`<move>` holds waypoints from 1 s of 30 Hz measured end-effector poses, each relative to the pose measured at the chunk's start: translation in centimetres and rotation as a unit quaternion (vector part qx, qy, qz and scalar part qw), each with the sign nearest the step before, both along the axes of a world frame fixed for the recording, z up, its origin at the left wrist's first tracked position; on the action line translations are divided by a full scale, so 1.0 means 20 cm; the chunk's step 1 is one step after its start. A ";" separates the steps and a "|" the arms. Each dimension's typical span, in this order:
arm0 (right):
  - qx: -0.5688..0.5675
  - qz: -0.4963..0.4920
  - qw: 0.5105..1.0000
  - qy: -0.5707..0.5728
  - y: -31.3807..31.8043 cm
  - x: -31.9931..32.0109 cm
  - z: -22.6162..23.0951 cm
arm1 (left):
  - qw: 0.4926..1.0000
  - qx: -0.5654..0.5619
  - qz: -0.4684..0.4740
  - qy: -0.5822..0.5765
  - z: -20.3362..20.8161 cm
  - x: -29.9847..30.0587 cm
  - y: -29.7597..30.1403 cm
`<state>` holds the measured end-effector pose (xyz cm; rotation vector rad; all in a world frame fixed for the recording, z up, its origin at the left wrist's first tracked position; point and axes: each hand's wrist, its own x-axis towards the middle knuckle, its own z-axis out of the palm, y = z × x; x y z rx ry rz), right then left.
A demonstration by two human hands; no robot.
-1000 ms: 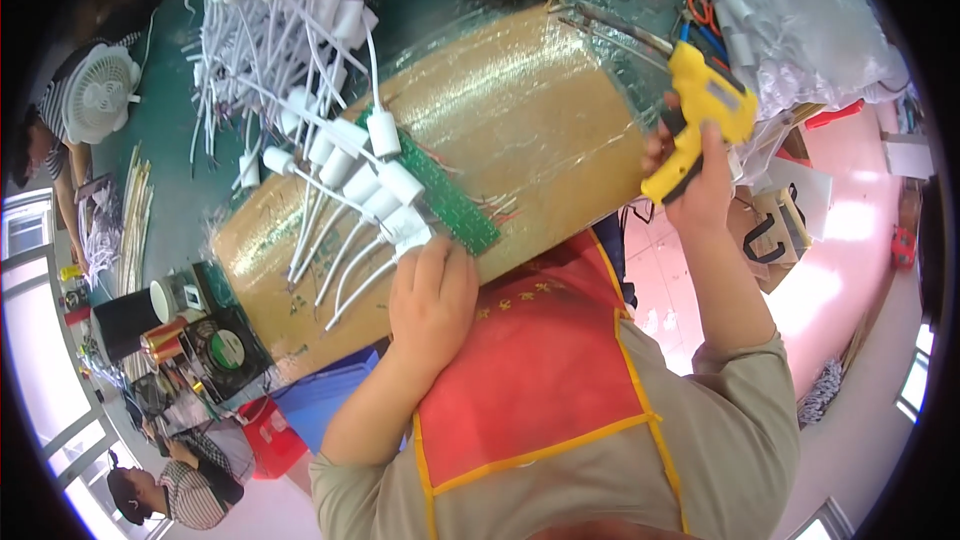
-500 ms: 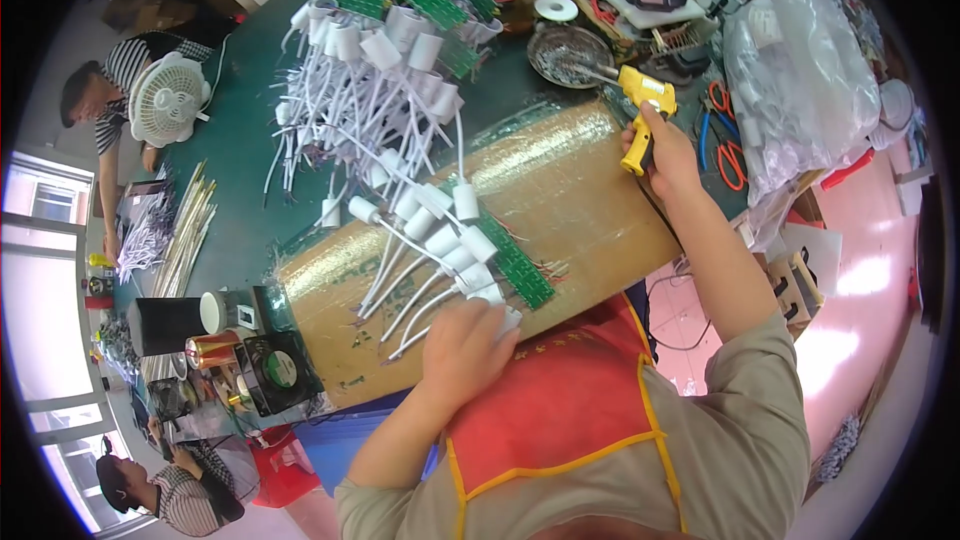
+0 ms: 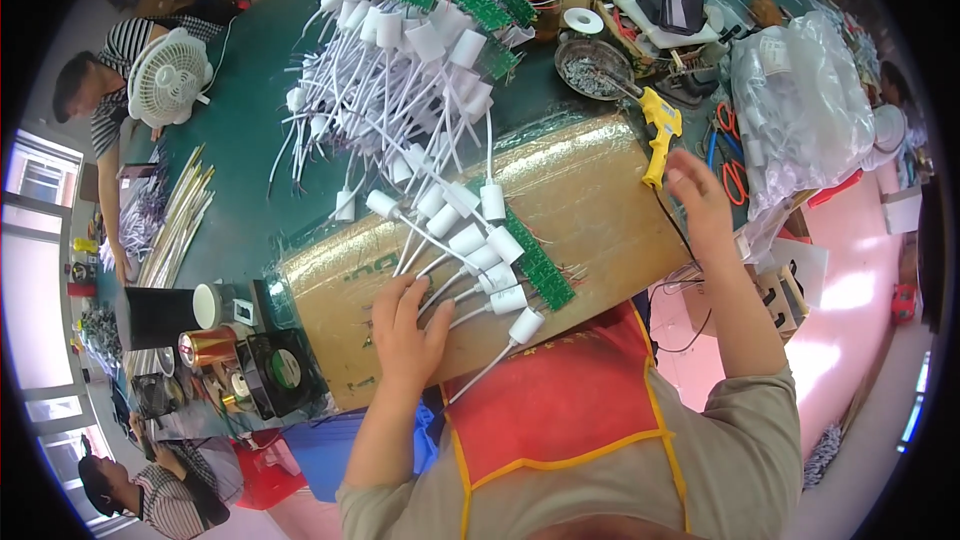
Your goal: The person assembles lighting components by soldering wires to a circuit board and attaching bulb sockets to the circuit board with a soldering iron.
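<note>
My left hand (image 3: 408, 328) lies with fingers spread over the white cables at the near left of a brown cardboard sheet (image 3: 610, 205). Beside it, a row of white cylindrical lamp holders (image 3: 485, 258) trails cables leftward, with a green circuit board strip (image 3: 540, 265) along their right side. The nearest lamp holder (image 3: 526, 325) hangs over the sheet's front edge, its cable reaching my red apron. My right hand (image 3: 702, 202) is empty, fingers apart, just right of a yellow gun-shaped soldering iron (image 3: 660, 130). That iron rests with its tip at a round metal dish (image 3: 590, 70) of scraps.
A big heap of lamp holders with cables (image 3: 400, 70) and green boards stands behind the sheet. Orange-handled scissors (image 3: 733, 180) and a plastic bag (image 3: 805, 90) lie right. A black fan (image 3: 275, 372) and copper wire spool (image 3: 208, 347) stand left. Two people work further left.
My right hand has let go of the yellow soldering iron and drawn back toward me. My left hand has moved left off the nearest lamp holder, opening its fingers over the cables.
</note>
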<state>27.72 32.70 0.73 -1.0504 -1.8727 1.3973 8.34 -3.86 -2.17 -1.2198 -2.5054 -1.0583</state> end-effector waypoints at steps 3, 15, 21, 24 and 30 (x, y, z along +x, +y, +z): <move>-0.091 0.116 0.988 -0.049 -0.21 -0.08 0.02 | 1.000 -0.018 -0.003 -0.013 -0.01 0.01 0.00; -0.361 0.300 0.877 -0.102 -0.55 -0.46 -0.03 | 0.998 -0.006 -0.040 0.044 -0.05 0.02 0.00; -0.148 0.337 0.918 -0.148 -0.60 -0.49 0.09 | 0.999 0.010 -0.036 0.008 -0.05 0.02 0.00; 0.041 0.352 0.909 -0.220 -0.59 -0.52 0.37 | 0.999 0.015 -0.029 -0.021 0.00 0.03 -0.01; 0.132 0.364 0.888 -0.246 -0.55 -0.44 0.77 | 0.998 -0.004 -0.046 -0.042 0.07 -0.06 0.05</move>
